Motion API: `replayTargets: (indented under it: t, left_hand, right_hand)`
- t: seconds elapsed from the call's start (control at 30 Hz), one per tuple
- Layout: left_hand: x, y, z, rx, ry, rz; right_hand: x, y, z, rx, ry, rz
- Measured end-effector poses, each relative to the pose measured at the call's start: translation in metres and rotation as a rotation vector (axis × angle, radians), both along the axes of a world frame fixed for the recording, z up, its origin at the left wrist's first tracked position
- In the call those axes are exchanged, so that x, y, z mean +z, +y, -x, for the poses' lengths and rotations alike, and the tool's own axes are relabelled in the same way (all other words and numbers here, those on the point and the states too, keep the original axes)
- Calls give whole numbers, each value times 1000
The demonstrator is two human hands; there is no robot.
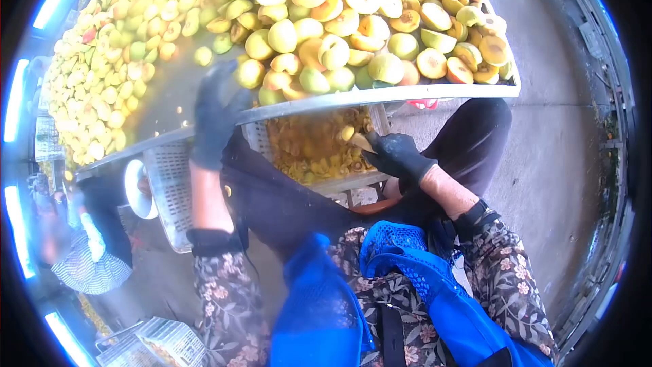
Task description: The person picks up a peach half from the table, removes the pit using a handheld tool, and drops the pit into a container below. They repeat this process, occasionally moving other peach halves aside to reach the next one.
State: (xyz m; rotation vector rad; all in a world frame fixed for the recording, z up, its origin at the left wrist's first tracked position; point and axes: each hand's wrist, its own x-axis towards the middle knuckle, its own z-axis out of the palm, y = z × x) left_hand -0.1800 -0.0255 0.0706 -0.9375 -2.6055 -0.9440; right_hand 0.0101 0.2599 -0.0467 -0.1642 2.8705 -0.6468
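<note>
My left hand [221,112], in a dark glove and blurred by motion, is over the metal rim of the table [380,95]. Its fingers look stretched and apart, and no fruit shows in them. Just beyond lie halved peaches [282,35], yellow-green with some cut faces up. My right hand [401,155], also gloved, is closed around a short tan tool [360,141] whose exact kind I cannot make out. By the tool's tip is a small yellow piece [348,133]. Below is a crate [257,137] filled with brownish-yellow pits and scraps [312,156].
A pale slatted crate [170,183] stands under the table's left part. Another person [92,258] is at the far left beside a white round object [139,189]. Concrete floor [543,136] lies to the right; a white crate [166,343] stands at lower left.
</note>
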Motion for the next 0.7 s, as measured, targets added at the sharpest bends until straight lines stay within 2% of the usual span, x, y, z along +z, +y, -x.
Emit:
replayTargets:
  t: [0.03,0.07,0.1,0.27,0.33,0.43,0.5,0.53,0.63,0.7]
  left_hand:
    - [-10,4,11,-17,27,116]
    - [-20,8,22,-39,55,233]
    - [-25,12,29,-66,85,348]
    - [-27,5,40,-121,132,430]
    - [-27,6,39,-131,134,393]
    - [-24,3,37,-108,153,258]
    - [-15,2,30,19,-317,-63]
    - [-6,2,23,87,-552,-228]
    - [29,19,-30,85,-608,-688]
    - [24,18,-45,-21,-454,-786]
  right_hand:
    - [-1,0,0,-36,40,30]
    - [-4,5,1,-39,-64,-17]
    - [-9,10,0,-46,-59,-39]
    - [-29,24,-5,-65,-135,-138]
    - [-21,22,-8,-75,-103,-54]
    - [-11,22,-6,-48,-120,-57]
    - [-25,33,-9,-10,-217,-153]
    - [-22,34,-12,-48,-164,-114]
    - [-12,30,-19,-57,-88,-49]
    - [-8,30,-19,-16,-122,-84]
